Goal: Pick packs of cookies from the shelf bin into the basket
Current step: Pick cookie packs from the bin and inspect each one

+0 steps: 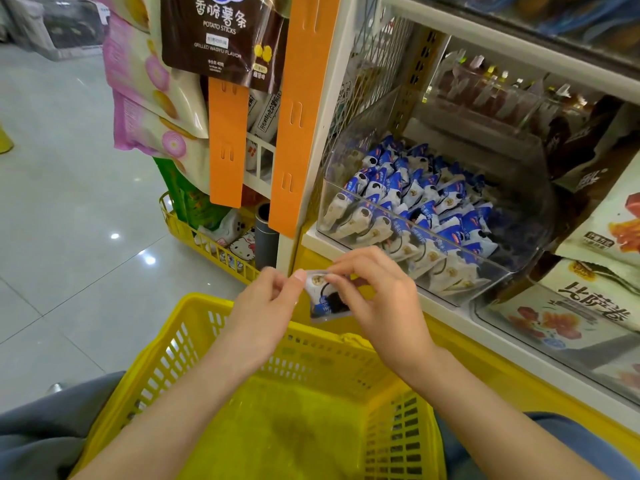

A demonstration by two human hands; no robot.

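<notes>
Yellow basket (162, 362): one, open-topped. Cookie pack (323, 297): one, was pinched over its far rim by left hand (266, 301) and right hand (381, 299).

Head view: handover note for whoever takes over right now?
Left hand and right hand: both pinch one small blue-and-white cookie pack, held in the air by the far rim of the yellow plastic basket.
Clear plastic shelf bin: many more such packs lie inside.
Done: one pack is out of the bin; none is visible in the basket.
Left: drop this pack in, then pick more.
</notes>
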